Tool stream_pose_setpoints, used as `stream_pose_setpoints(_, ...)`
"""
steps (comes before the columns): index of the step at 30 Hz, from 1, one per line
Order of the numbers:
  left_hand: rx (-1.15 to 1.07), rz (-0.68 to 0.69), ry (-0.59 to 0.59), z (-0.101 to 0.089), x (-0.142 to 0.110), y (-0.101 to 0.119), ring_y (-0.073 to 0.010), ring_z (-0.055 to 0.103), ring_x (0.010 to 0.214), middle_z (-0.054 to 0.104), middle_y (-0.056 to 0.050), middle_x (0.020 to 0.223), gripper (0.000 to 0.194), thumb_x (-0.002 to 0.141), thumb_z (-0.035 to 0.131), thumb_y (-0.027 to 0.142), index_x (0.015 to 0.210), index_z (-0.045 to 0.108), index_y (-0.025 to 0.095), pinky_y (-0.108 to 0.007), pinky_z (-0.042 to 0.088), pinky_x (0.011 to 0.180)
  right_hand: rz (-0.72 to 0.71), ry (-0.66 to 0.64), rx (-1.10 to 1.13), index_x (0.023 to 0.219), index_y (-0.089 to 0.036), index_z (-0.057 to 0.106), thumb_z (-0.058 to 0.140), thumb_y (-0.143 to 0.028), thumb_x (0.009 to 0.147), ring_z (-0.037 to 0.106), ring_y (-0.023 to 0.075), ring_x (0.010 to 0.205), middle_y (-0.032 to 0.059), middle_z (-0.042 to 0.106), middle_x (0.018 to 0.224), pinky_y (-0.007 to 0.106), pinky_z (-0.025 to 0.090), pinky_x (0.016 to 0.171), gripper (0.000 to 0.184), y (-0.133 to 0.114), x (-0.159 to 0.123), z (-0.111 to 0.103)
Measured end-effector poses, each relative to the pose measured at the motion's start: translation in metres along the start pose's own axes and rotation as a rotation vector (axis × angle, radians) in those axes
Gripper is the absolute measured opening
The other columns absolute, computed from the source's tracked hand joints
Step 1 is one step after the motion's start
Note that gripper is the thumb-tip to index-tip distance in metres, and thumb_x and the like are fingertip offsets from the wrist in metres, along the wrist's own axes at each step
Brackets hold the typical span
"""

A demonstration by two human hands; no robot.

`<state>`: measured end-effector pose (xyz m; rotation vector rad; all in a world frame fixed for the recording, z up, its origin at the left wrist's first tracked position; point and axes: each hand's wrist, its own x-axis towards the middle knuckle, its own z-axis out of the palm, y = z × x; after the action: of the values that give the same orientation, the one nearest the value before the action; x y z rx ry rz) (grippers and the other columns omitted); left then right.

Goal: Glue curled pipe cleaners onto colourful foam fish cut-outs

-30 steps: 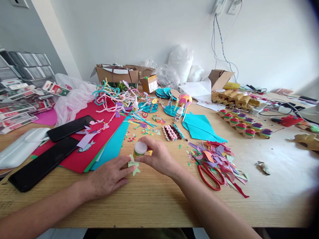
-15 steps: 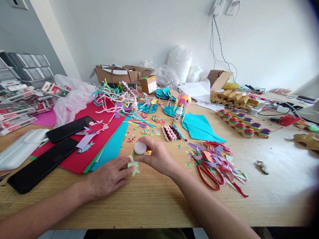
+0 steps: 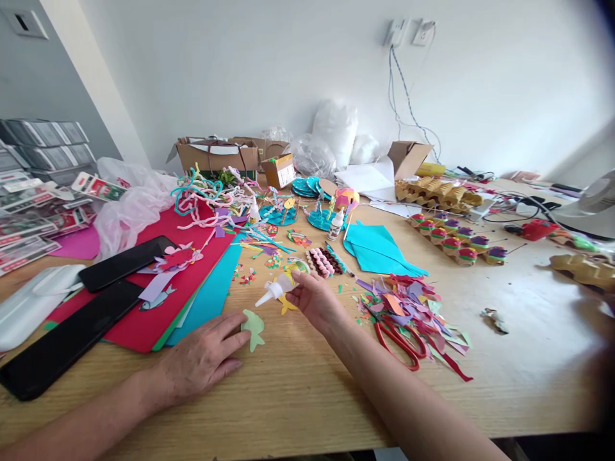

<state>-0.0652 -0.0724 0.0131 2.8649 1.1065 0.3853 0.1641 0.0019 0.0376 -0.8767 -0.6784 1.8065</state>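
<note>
My right hand (image 3: 317, 299) grips a small glue bottle (image 3: 276, 290), tilted, its white nozzle aimed down to the left above the table. Below the nozzle lies a pale green paper fish (image 3: 252, 330), flat on the wood. The fingertips of my left hand (image 3: 204, 355) rest on the left edge of this fish, fingers stretched out. Partly behind the bottle is a yellow paper cut-out (image 3: 287, 305). Whether a glue drop sits on the green fish, I cannot make out.
To the right lie red-handled scissors (image 3: 401, 342) beside coloured paper scraps (image 3: 408, 301). Red card sheets (image 3: 144, 314) and black phones (image 3: 72, 339) lie at the left. Further back stand another glue bottle (image 3: 336, 225), teal paper (image 3: 377, 248) and painted egg-carton pieces (image 3: 451, 240).
My right hand has raised the glue bottle off the green fish and turned it, so its nozzle now shows. The left fingers have slid back toward the fish's edge. The view has shifted slightly.
</note>
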Motion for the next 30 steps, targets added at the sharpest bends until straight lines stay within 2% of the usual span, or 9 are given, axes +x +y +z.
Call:
stream_pose_setpoints(4, 0.006, -0.019, 0.028, 0.005, -0.006, -0.005, -0.0254, 0.052, 0.116, 0.051, -0.01, 0.13, 0.034, 0.087, 0.05, 0.024, 0.121, 0.054, 0.024, -0.035, 0.046, 0.095, 0.089, 0.01, 0.169, 0.072, -0.016, 0.053, 0.069, -0.021, 0.068, 0.06, 0.0092, 0.051, 0.0004, 0.066, 0.062, 0.019, 0.051, 0.052, 0.017, -0.004, 0.002, 0.002)
stream_pose_setpoints(11, 0.018, -0.035, 0.084, 0.013, -0.014, -0.01, -0.023, 0.051, 0.118, 0.048, -0.006, 0.134, 0.035, 0.089, 0.048, 0.025, 0.123, 0.054, 0.029, -0.034, 0.043, 0.098, 0.104, -0.054, 0.291, 0.076, -0.015, 0.053, 0.064, -0.018, 0.075, 0.064, 0.0112, 0.054, 0.0026, 0.067, 0.063, 0.02, 0.053, 0.054, 0.011, -0.014, 0.002, 0.0)
stream_pose_setpoints(14, -0.019, -0.066, 0.118, 0.007, -0.015, -0.007, -0.0211, 0.052, 0.117, 0.05, -0.003, 0.133, 0.029, 0.09, 0.048, 0.028, 0.118, 0.057, 0.031, -0.031, 0.043, 0.098, 0.114, -0.073, 0.309, 0.076, -0.014, 0.053, 0.064, -0.019, 0.074, 0.064, 0.0115, 0.054, 0.0038, 0.068, 0.064, 0.02, 0.053, 0.055, 0.012, -0.017, 0.001, -0.001)
stream_pose_setpoints(18, -0.215, -0.167, 0.252, -0.007, -0.009, -0.007, -0.0198, 0.06, 0.106, 0.061, -0.001, 0.119, 0.024, 0.087, 0.053, 0.036, 0.109, 0.061, 0.031, -0.027, 0.047, 0.093, 0.063, -0.118, 0.322, 0.077, -0.014, 0.053, 0.069, -0.019, 0.07, 0.065, 0.0115, 0.056, 0.0033, 0.069, 0.069, 0.02, 0.054, 0.058, 0.018, -0.021, -0.006, -0.001)
stream_pose_setpoints(21, -0.518, -0.343, 0.328, -0.014, 0.008, -0.007, -0.0208, 0.066, 0.093, 0.068, -0.001, 0.102, 0.025, 0.085, 0.056, 0.042, 0.106, 0.063, 0.03, -0.026, 0.054, 0.081, 0.056, -0.118, 0.346, 0.079, -0.014, 0.054, 0.069, -0.018, 0.067, 0.065, 0.0109, 0.059, 0.0026, 0.069, 0.071, 0.02, 0.053, 0.061, 0.019, -0.021, -0.015, 0.001)
stream_pose_setpoints(24, -0.835, -0.469, 0.356, -0.015, 0.038, 0.003, -0.0244, 0.065, 0.093, 0.068, -0.005, 0.1, 0.041, 0.082, 0.057, 0.049, 0.118, 0.058, 0.028, -0.031, 0.057, 0.073, 0.018, -0.104, 0.391, 0.079, -0.017, 0.052, 0.07, -0.018, 0.063, 0.064, 0.0109, 0.06, 0.0003, 0.068, 0.072, 0.022, 0.053, 0.063, 0.024, -0.014, -0.024, 0.006)
stream_pose_setpoints(26, -0.942, -0.471, 0.38, -0.015, 0.061, 0.018, -0.0275, 0.06, 0.104, 0.064, -0.007, 0.111, 0.05, 0.078, 0.061, 0.05, 0.122, 0.054, 0.028, -0.036, 0.055, 0.079, -0.028, -0.095, 0.432, 0.078, -0.019, 0.05, 0.071, -0.019, 0.062, 0.065, 0.012, 0.066, -0.0009, 0.068, 0.074, 0.024, 0.053, 0.068, 0.027, -0.008, -0.03, 0.01)
stream_pose_setpoints(30, -1.229, -0.528, 0.406, -0.014, 0.096, 0.048, -0.0263, 0.052, 0.115, 0.062, -0.005, 0.118, 0.046, 0.079, 0.061, 0.049, 0.12, 0.055, 0.028, -0.043, 0.042, 0.098, -0.072, -0.119, 0.441, 0.076, -0.018, 0.052, 0.074, -0.021, 0.06, 0.065, 0.0133, 0.074, 0.0015, 0.069, 0.082, 0.025, 0.051, 0.075, 0.027, 0.002, -0.039, 0.015)
